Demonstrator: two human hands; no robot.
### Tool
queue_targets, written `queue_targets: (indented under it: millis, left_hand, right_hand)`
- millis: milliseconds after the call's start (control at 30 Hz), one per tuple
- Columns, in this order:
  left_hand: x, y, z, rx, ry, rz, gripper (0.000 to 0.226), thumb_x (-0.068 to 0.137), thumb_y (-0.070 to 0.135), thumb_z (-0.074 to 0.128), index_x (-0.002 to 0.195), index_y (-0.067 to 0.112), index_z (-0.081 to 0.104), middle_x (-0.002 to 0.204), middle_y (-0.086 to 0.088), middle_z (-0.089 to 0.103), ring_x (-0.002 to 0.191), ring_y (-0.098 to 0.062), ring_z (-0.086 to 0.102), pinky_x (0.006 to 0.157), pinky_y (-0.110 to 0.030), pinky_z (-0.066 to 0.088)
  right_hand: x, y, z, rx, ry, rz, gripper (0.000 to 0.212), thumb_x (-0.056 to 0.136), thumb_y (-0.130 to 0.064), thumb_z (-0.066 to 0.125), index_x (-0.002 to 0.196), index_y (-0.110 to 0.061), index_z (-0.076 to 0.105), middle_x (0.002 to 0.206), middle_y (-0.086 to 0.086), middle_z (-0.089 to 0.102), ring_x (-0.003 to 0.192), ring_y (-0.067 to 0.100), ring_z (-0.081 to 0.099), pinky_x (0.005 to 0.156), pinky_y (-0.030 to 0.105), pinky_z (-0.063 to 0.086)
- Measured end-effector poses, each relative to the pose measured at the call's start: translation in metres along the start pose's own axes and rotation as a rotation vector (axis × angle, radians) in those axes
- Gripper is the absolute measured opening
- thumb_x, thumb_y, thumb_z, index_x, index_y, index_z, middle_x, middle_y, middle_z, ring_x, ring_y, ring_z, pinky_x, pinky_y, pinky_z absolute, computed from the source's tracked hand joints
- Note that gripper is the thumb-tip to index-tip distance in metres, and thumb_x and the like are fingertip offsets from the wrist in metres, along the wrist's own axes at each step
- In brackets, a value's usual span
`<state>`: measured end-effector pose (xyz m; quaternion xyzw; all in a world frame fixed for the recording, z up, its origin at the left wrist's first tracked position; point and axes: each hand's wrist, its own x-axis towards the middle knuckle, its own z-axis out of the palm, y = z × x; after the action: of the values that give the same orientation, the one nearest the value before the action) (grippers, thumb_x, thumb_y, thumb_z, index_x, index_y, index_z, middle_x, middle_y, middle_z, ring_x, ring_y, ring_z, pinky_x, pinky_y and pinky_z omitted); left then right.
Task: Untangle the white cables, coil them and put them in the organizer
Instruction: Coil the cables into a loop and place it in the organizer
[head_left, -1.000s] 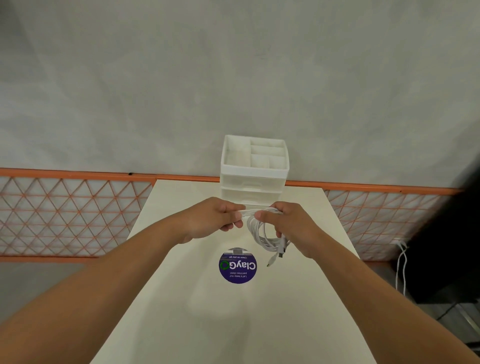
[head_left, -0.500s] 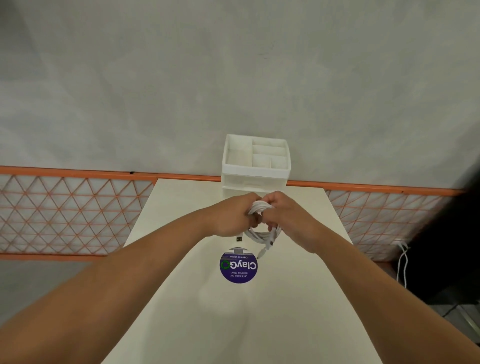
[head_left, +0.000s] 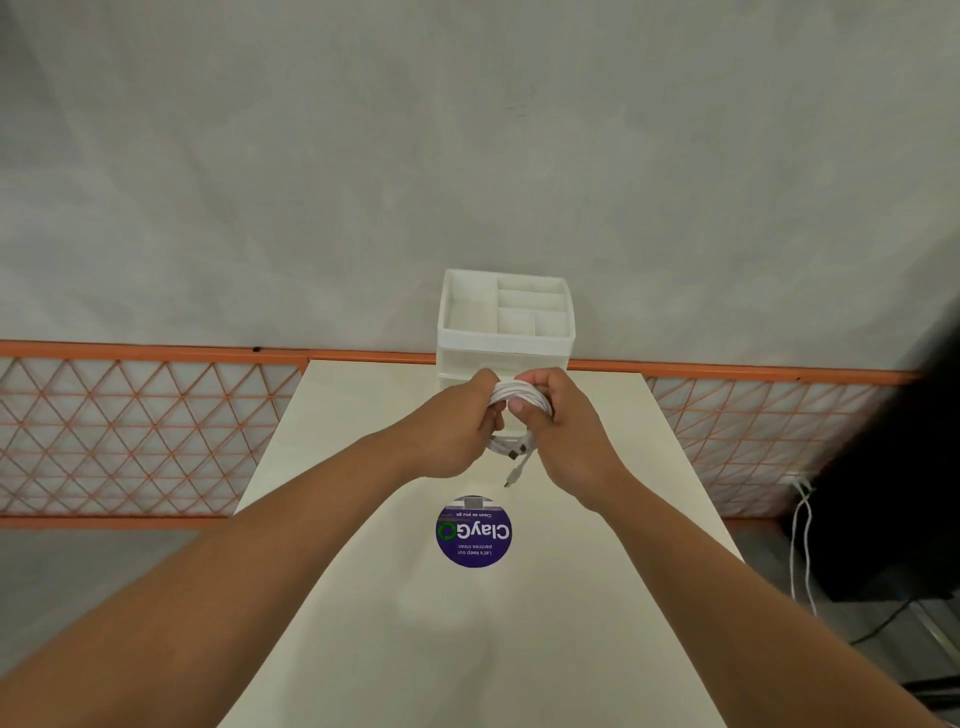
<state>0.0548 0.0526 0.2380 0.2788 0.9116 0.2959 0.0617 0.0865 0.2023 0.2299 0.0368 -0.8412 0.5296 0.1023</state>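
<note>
Cables (head_left: 519, 395) coiled in a bundle, gripped by both hands, left (head_left: 457, 431) and right (head_left: 558, 421), above tabletop (head_left: 597, 597), just before organizer (head_left: 506, 332), plugs dangling

Both hands hide most of cable coil (head_left: 519, 395); organizer (head_left: 506, 317) lower front hidden behind them.

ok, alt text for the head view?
Both hands, left and right, grip a coiled white cable above a pale table, one plug end dangling. A white organizer with open top compartments stands just beyond, by a grey wall; a purple sticker lies nearer.
</note>
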Motion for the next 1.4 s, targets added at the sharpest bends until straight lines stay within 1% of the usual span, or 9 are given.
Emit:
queue_targets:
  millis: [167, 300, 533, 633, 767, 867, 1067, 1200, 1400]
  left_hand:
    - [-0.002, -0.005, -0.001, 0.019, 0.073, -0.014, 0.010, 0.104, 0.014, 0.034, 0.111, 0.013, 0.041, 0.098, -0.009, 0.065, 0.067, -0.012, 0.057, 0.058, -0.027, 0.047]
    - [-0.004, -0.004, -0.001, 0.006, 0.153, 0.014, 0.007, 0.104, 0.015, 0.035, 0.107, 0.017, 0.041, 0.089, -0.002, 0.063, 0.068, -0.010, 0.057, 0.053, -0.016, 0.042]
    - [-0.011, 0.002, 0.001, 0.078, 0.163, 0.026, 0.015, 0.099, 0.014, 0.043, 0.104, 0.022, 0.032, 0.089, -0.009, 0.060, 0.078, -0.025, 0.060, 0.068, -0.035, 0.051]
    - [-0.011, 0.000, 0.002, 0.114, 0.168, 0.009, 0.018, 0.098, 0.013, 0.045, 0.104, 0.023, 0.031, 0.090, -0.009, 0.061, 0.078, -0.025, 0.061, 0.068, -0.037, 0.052]
    - [-0.011, -0.006, 0.003, 0.143, 0.165, 0.013, 0.008, 0.102, 0.019, 0.038, 0.104, 0.024, 0.031, 0.085, -0.008, 0.064, 0.070, -0.024, 0.061, 0.063, -0.040, 0.051]
    - [-0.012, -0.014, 0.000, 0.157, 0.172, -0.002, 0.012, 0.104, 0.030, 0.034, 0.109, 0.020, 0.034, 0.082, -0.009, 0.065, 0.067, -0.025, 0.063, 0.063, -0.044, 0.053]
    - [-0.015, -0.015, 0.002, 0.135, 0.146, -0.065, 0.026, 0.104, 0.037, 0.031, 0.117, 0.016, 0.041, 0.080, -0.006, 0.066, 0.065, -0.020, 0.067, 0.064, -0.040, 0.058]
    - [-0.013, -0.010, 0.004, 0.199, 0.138, -0.107, 0.022, 0.105, 0.035, 0.029, 0.113, 0.017, 0.037, 0.081, -0.007, 0.063, 0.066, -0.023, 0.064, 0.065, -0.044, 0.057]
    - [-0.009, -0.005, 0.006, 0.204, 0.013, -0.118, 0.014, 0.099, 0.017, 0.048, 0.101, 0.018, 0.034, 0.082, -0.009, 0.060, 0.066, -0.021, 0.061, 0.064, -0.039, 0.056]
  right_hand:
    - [0.003, -0.001, -0.002, -0.363, 0.017, -0.198, 0.019, 0.099, -0.012, 0.045, 0.116, -0.010, 0.054, 0.103, -0.002, 0.050, 0.086, 0.009, 0.048, 0.069, -0.003, 0.033]
    - [0.005, -0.007, -0.005, -0.468, -0.063, -0.132, 0.018, 0.101, -0.019, 0.041, 0.113, -0.010, 0.052, 0.095, 0.001, 0.054, 0.079, 0.016, 0.052, 0.061, 0.010, 0.038]
    - [0.001, -0.014, -0.007, -0.177, -0.200, 0.052, 0.013, 0.098, -0.022, 0.049, 0.103, -0.011, 0.053, 0.072, -0.003, 0.066, 0.076, 0.019, 0.068, 0.081, 0.039, 0.058]
    - [0.001, -0.015, -0.007, -0.083, -0.200, 0.057, 0.011, 0.095, -0.021, 0.055, 0.098, -0.011, 0.057, 0.070, 0.000, 0.069, 0.072, 0.017, 0.068, 0.080, 0.037, 0.058]
    - [-0.001, -0.016, -0.011, 0.105, -0.260, 0.086, 0.005, 0.090, -0.017, 0.064, 0.088, -0.015, 0.060, 0.065, 0.001, 0.067, 0.058, 0.005, 0.066, 0.061, 0.019, 0.055]
    - [-0.002, -0.014, -0.013, 0.176, -0.300, 0.101, 0.004, 0.087, -0.014, 0.068, 0.088, -0.013, 0.064, 0.065, 0.000, 0.069, 0.061, 0.008, 0.067, 0.065, 0.020, 0.056]
    - [0.003, 0.002, -0.013, -0.054, -0.185, 0.082, 0.011, 0.082, -0.019, 0.073, 0.087, -0.011, 0.066, 0.076, 0.010, 0.072, 0.069, 0.020, 0.062, 0.079, 0.043, 0.056]
    - [0.004, 0.004, -0.012, -0.221, -0.123, 0.073, 0.017, 0.084, -0.031, 0.070, 0.092, -0.018, 0.063, 0.080, -0.003, 0.069, 0.068, 0.011, 0.060, 0.064, 0.022, 0.046]
    - [0.003, -0.003, -0.017, -0.213, -0.302, 0.021, 0.028, 0.095, -0.033, 0.054, 0.121, -0.023, 0.050, 0.098, -0.004, 0.065, 0.087, 0.014, 0.066, 0.075, 0.024, 0.049]
